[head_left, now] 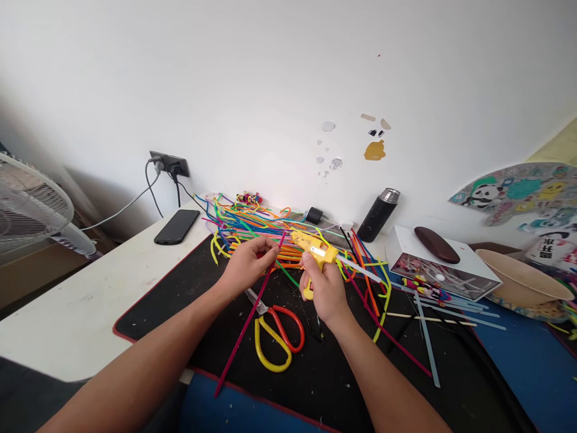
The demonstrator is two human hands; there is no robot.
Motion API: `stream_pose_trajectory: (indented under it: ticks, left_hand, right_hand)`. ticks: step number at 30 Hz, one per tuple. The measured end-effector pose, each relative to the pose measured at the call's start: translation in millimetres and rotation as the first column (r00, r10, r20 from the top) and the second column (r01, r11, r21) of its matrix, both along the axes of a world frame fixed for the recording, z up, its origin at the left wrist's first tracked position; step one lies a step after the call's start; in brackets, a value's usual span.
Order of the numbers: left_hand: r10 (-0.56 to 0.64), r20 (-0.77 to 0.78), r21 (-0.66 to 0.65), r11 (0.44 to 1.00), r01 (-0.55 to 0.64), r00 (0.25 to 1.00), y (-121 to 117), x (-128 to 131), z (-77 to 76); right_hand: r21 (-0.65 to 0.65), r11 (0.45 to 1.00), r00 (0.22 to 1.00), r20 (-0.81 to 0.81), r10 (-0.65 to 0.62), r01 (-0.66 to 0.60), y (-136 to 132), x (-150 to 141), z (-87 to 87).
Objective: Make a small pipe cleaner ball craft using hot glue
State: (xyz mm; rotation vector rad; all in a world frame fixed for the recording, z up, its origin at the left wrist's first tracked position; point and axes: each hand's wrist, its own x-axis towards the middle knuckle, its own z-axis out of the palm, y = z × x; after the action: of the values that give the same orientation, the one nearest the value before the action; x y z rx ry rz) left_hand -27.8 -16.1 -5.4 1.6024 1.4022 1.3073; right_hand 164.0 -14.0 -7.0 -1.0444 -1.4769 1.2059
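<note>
Between the thumb and fingers of my left hand is a magenta pipe cleaner, its long end slanting down toward me. My right hand is wrapped round the handle of a yellow hot glue gun, with a pale glue stick poking out of its back. The gun's nozzle points left, close to the top of the pipe cleaner; I cannot tell whether they touch. Below both hands, scissors with one red and one yellow handle lie on the black mat.
Behind my hands spreads a heap of colourful pipe cleaners. A phone lies to the left, near a fan. On the right are a black flask, a white box, loose glue sticks and a bowl.
</note>
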Motion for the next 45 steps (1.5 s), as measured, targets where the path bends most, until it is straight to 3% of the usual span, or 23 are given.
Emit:
stream_pose_trajectory:
  ticks: [16,45]
  left_hand:
    - [0.004,0.011,0.016,1.0,-0.004,1.0,2.3,-2.6,-2.2]
    - [-0.002,-0.022,0.004,1.0,0.002,1.0,-0.4,-0.5,-0.3]
  right_hand:
    - [-0.008,0.999,0.999,-0.027,0.038,-0.038,-2.1,-4.5,-6.4]
    - [-0.016,0.999,0.999,0.029,-0.028,0.028,-0.9,1.0,6.2]
